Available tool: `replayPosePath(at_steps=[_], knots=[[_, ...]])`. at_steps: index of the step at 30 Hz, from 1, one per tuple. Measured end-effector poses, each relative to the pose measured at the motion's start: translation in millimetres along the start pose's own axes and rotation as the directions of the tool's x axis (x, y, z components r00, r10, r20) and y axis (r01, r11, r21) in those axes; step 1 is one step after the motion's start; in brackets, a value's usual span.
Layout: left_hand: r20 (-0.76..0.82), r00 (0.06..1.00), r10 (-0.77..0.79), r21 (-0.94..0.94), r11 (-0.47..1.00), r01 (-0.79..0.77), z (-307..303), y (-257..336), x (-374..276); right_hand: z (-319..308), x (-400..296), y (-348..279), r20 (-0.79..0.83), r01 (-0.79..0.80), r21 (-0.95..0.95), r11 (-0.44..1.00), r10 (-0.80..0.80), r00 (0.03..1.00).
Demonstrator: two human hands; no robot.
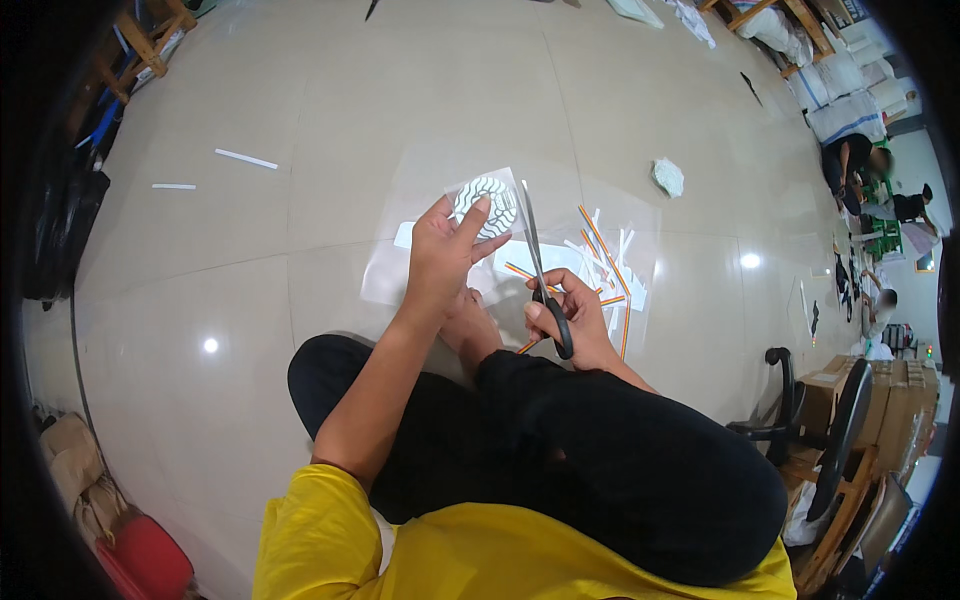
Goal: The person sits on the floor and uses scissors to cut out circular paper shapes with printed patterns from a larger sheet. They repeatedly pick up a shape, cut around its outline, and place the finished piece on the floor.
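My left hand [450,247] pinches a clear plastic piece bearing a round white patterned design [487,208] between thumb and fingers. To its right, my right hand [571,319] grips black-handled scissors [533,236], with the blades pointing up along the piece's right edge. The blades look nearly closed; whether they touch the piece cannot be told. Beneath both hands a transparent sheet [386,274] lies on the floor. Upon it are white paper pieces [506,261], rainbow-striped strips [611,259] and several narrow white strips.
Two white strips [246,158] lie on the tiled floor at the left, and a crumpled pale lump [667,178] lies to the right. A black office chair [844,439] and cardboard boxes [896,405] stand at the lower right. Other people sit or work at the far right.
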State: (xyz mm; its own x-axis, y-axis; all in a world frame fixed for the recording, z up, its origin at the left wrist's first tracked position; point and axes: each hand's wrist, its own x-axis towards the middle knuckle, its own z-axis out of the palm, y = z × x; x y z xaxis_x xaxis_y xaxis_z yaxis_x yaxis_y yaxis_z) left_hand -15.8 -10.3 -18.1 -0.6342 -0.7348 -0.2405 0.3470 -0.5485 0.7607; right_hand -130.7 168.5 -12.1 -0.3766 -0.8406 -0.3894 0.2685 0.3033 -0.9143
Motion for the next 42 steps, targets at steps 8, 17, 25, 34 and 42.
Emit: replayPosePath(at_steps=[8,17,25,34,42], knots=[[0.016,0.999,0.045,0.005,0.999,-0.045,5,5,-4,7,0,-1,-0.036,0.032,-0.012,0.999,-0.033,0.999],[0.013,0.999,0.05,0.0,0.999,-0.05,5,5,-4,10,-1,-5,-0.048,0.009,-0.028,1.0,-0.01,0.999],[0.026,1.0,0.014,-0.005,1.0,-0.014,8,5,-8,15,0,-13,-0.083,0.008,-0.049,0.999,-0.012,0.996],[0.063,0.998,-0.013,-0.001,1.0,0.013,12,7,-10,13,5,-13,-0.093,0.049,-0.005,0.999,-0.049,0.994],[0.076,0.997,-0.02,0.016,1.0,0.019,13,4,-10,14,4,-16,-0.13,0.034,-0.019,0.999,-0.036,0.991]])
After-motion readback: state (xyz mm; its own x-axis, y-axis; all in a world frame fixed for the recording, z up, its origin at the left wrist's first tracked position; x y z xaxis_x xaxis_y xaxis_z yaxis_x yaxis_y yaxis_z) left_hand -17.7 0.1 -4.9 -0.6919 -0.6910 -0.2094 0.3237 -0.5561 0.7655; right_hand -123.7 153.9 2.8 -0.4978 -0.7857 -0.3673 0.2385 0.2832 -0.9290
